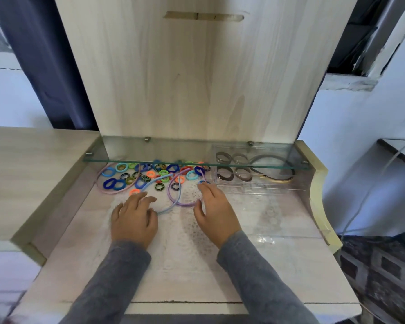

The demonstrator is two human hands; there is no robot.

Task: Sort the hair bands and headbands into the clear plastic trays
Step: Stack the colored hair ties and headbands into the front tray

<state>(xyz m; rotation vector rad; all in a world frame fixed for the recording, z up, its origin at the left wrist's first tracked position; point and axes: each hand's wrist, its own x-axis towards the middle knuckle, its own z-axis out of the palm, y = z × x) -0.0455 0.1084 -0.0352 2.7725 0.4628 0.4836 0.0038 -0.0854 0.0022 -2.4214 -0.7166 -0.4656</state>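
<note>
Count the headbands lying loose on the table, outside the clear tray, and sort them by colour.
Thin pink curved headband: 1
Thin light blue curved headband: 1
Thin purple curved headband: 1
Total: 3

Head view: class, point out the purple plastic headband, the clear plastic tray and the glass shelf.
purple plastic headband [184, 204], head view, bottom of its curve.
clear plastic tray [255, 186], head view, bare front compartment.
glass shelf [185, 150], head view, bare top surface.
</note>
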